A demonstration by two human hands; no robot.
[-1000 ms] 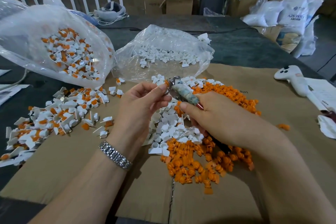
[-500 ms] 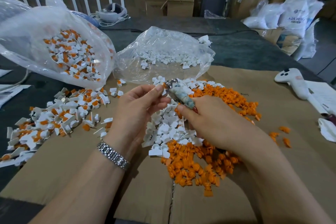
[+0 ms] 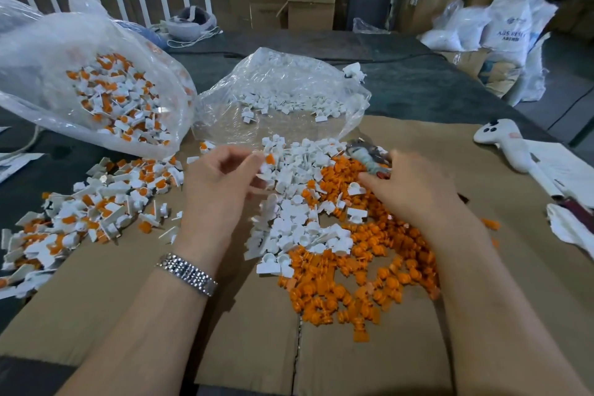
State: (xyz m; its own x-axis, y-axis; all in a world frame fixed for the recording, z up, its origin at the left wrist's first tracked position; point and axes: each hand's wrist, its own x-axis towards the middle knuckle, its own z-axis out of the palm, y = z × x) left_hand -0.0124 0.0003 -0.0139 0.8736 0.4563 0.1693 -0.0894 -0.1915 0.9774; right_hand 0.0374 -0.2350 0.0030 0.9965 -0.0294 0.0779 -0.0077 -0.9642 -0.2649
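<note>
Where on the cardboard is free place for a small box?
Bare cardboard: in front of the left mixed heap; between the forearms; between the orange pile and the white controller. Crowded: the middle, where the right hand grips the tool.

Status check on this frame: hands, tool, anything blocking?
Right hand grips grey tape-wrapped tool. Left hand blurred over white plastic clips, grip unclear. Nothing blocking.

White sack (image 3: 511, 26) far rt – "ABS" legible – rest too blurred.
</note>
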